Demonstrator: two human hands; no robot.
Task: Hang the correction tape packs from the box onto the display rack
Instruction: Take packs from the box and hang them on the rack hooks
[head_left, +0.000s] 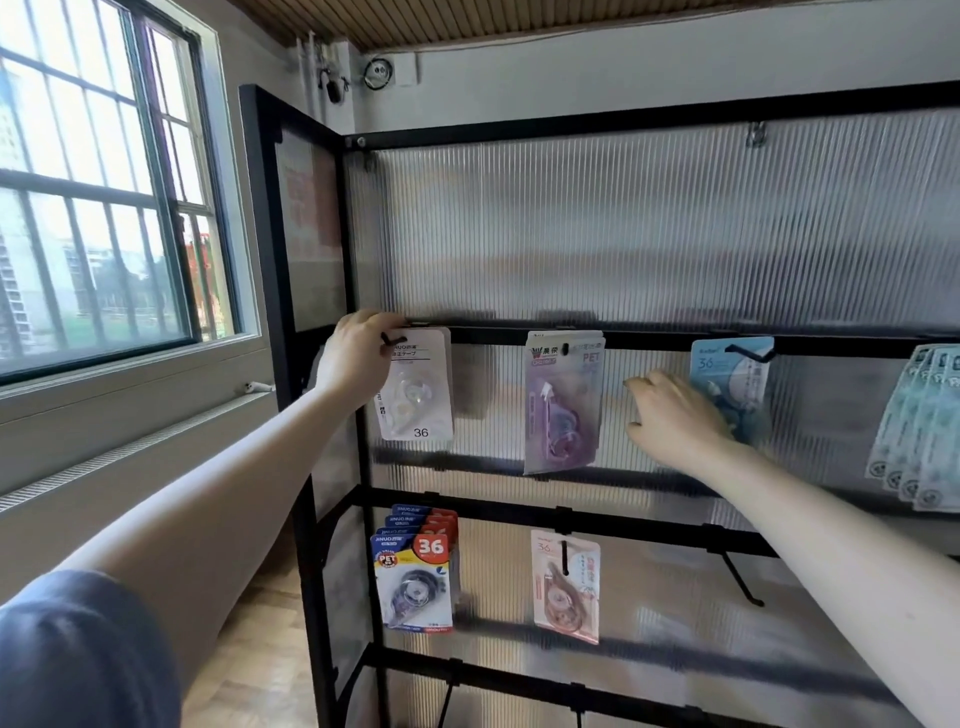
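Left hand has its grip pinched on the white pack at the hook; right hand is loose, holding nothing. Miss the hole and it probably drops.

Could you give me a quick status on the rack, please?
Left hand holds white pack at its hook. Right hand open, beside blue pack. Nothing in the way.
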